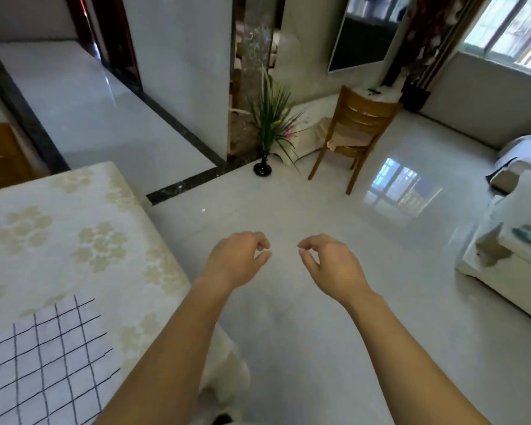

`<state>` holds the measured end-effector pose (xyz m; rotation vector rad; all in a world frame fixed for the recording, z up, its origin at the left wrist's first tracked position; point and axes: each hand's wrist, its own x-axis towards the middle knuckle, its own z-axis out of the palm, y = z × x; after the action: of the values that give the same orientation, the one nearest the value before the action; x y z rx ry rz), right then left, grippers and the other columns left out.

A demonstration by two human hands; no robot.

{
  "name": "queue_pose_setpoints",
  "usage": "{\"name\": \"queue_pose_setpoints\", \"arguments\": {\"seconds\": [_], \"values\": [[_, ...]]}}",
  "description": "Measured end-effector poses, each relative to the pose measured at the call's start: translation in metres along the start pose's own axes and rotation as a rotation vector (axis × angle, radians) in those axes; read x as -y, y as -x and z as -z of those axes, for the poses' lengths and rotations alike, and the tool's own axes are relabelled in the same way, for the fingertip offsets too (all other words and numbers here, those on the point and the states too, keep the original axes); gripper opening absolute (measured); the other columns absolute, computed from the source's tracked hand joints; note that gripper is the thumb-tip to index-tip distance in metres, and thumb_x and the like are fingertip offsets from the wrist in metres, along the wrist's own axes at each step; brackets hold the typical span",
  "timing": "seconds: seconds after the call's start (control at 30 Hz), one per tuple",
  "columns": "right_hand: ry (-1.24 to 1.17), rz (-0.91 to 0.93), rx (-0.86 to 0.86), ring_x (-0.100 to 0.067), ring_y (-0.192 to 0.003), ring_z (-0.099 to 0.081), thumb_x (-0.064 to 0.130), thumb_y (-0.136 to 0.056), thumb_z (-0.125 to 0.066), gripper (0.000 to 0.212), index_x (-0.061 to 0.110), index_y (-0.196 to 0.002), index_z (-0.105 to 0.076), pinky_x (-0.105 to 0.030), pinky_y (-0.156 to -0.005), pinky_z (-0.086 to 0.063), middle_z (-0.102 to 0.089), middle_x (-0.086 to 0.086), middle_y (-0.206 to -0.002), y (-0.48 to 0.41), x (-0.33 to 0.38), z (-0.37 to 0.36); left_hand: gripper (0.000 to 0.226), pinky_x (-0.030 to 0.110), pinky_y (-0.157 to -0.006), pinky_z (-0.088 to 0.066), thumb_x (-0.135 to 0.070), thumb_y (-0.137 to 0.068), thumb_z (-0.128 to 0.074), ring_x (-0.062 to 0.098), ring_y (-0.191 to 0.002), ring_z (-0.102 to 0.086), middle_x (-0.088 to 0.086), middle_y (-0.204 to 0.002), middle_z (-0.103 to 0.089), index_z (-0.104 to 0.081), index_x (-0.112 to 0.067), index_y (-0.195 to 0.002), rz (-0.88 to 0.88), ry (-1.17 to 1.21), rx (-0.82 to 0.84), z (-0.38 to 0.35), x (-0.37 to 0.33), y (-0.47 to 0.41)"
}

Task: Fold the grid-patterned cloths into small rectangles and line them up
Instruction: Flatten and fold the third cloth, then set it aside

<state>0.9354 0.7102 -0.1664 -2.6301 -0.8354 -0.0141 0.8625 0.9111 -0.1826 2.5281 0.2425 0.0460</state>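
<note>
A white cloth with a dark grid pattern (43, 363) lies flat on the near corner of a table covered in a floral cloth (74, 228), at the lower left. Both my hands are held out over the tiled floor, to the right of the table and well away from the cloth. My left hand (236, 259) has its fingers curled loosely with thumb and forefinger close together and nothing in them. My right hand (328, 265) mirrors it, fingers curled and apart, also holding nothing. The cloth runs past the left and lower edges of the view.
A wooden chair (354, 133) stands ahead to the right, beside a plant in a black vase (262, 168). A white sofa and low table (509, 265) sit at the right edge. A glossy tiled floor (288, 210) lies under my hands.
</note>
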Motion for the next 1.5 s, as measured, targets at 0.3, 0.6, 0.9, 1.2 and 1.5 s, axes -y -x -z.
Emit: {"name": "queue_pose_setpoints", "arguments": {"seconds": [0.3, 0.6, 0.9, 1.2, 1.5], "values": [[-0.113, 0.364, 0.063, -0.018, -0.088, -0.066, 0.029, -0.095, -0.060, 0.016, 0.022, -0.102, -0.073, -0.038, -0.089, -0.049, -0.073, 0.006, -0.098, -0.137, 0.039, -0.079, 0.026, 0.033, -0.089, -0.050, -0.038, -0.099, -0.057, 0.016, -0.104, -0.063, -0.010, -0.116, -0.066, -0.063, -0.027, -0.122, 0.349, -0.049, -0.091, 0.035, 0.082, -0.030], [-0.265, 0.856, 0.315, -0.022, -0.084, -0.064, 0.026, -0.092, -0.059, 0.013, 0.022, -0.094, -0.072, -0.040, -0.085, -0.050, -0.070, 0.004, -0.089, -0.245, 0.102, -0.152, 0.030, 0.034, -0.091, -0.045, -0.043, -0.100, -0.054, 0.016, -0.109, -0.062, -0.012, -0.120, -0.067, -0.060, -0.030, -0.127, 0.877, -0.120, -0.267, 0.040, 0.125, -0.027], [-0.281, 1.272, 0.584, -0.021, -0.096, -0.062, 0.024, -0.095, -0.061, 0.015, 0.022, -0.104, -0.072, -0.033, -0.096, -0.040, -0.071, 0.005, -0.103, -0.269, 0.171, -0.170, 0.033, 0.037, -0.096, -0.047, -0.045, -0.100, -0.053, 0.017, -0.110, -0.061, -0.009, -0.121, -0.067, -0.062, -0.028, -0.127, 1.369, -0.023, -0.564, 0.014, 0.089, 0.013], [-0.270, 1.580, 0.686, -0.022, -0.100, -0.061, 0.028, -0.097, -0.058, 0.018, 0.023, -0.108, -0.071, -0.037, -0.097, -0.045, -0.069, 0.005, -0.105, -0.226, 0.269, -0.194, 0.033, 0.041, -0.099, -0.046, -0.046, -0.097, -0.056, 0.020, -0.114, -0.060, -0.009, -0.120, -0.067, -0.063, -0.028, -0.125, 1.605, 0.098, -0.827, 0.011, 0.128, 0.077], [-0.196, 1.660, 0.825, -0.023, -0.125, -0.054, 0.026, -0.099, -0.054, 0.036, 0.017, -0.134, -0.058, -0.037, -0.106, -0.042, -0.058, -0.001, -0.133, -0.217, 0.326, -0.247, 0.050, 0.038, -0.110, -0.036, -0.045, -0.099, -0.056, 0.023, -0.137, -0.044, -0.002, -0.147, -0.051, -0.049, -0.022, -0.143, 1.738, 0.223, -0.896, 0.006, 0.169, 0.093]]}}
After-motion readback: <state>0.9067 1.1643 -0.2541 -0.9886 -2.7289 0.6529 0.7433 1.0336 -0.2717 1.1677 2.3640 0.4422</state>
